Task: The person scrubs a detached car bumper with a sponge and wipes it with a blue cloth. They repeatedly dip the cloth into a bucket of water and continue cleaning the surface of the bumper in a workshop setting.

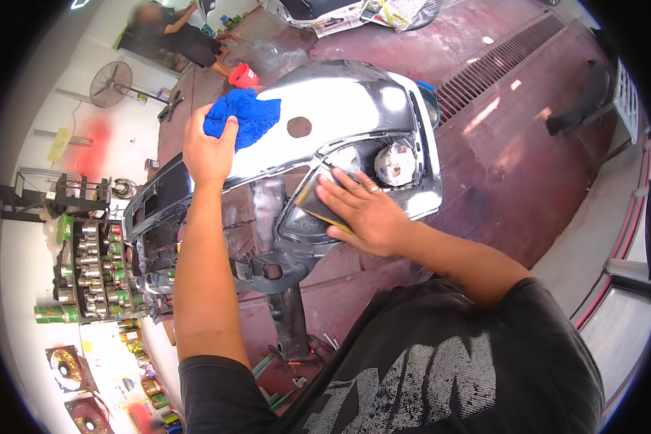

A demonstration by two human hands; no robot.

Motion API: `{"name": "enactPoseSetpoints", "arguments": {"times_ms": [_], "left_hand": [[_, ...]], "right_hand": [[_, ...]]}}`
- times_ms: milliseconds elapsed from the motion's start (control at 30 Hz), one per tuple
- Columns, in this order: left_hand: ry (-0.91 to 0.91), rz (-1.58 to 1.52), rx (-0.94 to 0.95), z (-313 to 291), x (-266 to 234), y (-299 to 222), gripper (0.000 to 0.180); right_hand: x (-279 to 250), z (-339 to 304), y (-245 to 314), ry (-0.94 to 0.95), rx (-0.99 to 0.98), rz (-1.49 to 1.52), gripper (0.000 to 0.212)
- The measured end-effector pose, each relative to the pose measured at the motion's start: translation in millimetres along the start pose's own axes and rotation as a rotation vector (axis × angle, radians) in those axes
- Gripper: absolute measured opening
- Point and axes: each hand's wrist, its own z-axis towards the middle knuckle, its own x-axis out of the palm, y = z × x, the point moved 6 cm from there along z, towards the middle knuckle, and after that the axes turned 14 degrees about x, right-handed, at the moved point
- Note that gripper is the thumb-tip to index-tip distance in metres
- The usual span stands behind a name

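the car bumper [340, 98] lies straight ahead of the body, its long axis slanting from near left to far right, with both hands over it. the right hand [365, 215], nearer the body, rests flat, fingers slightly spread, on a dark, yellow-edged sheet [309, 205] against the recess beside the paper-stuffed opening [396, 165]; the left hand [207, 150], reaching farther out, pinches a blue cloth [252, 119] at the upper face.

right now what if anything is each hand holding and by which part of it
Left hand: blue cloth, by its left edge. Right hand: dark sheet, right side under the flat fingers.
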Motion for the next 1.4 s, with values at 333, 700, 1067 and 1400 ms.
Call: {"name": "enactPoseSetpoints", "arguments": {"times_ms": [333,700,1067,1400], "left_hand": [[0.007,0.022,0.015,0.2,1.2,3.2,0.043],[-0.005,0.047,0.02,2.0,2.5,0.6,0.041],[0.003,0.024,-0.031,2.7,7.0,7.6,0.04],[0.004,0.041,0.008,-3.2,6.8,6.9,0.041]], "right_hand": [[3.1,-12.1,-18.2,0.014,-0.026,-0.01,0.076],[-13.1,-15.2,-84.8,0.164,-0.287,0.006,0.067],[-11.0,9.5,-89.6,0.158,-0.532,-0.011,0.073],[-2.0,2.6,-50.7,0.161,-0.485,0.123,0.07]]}}
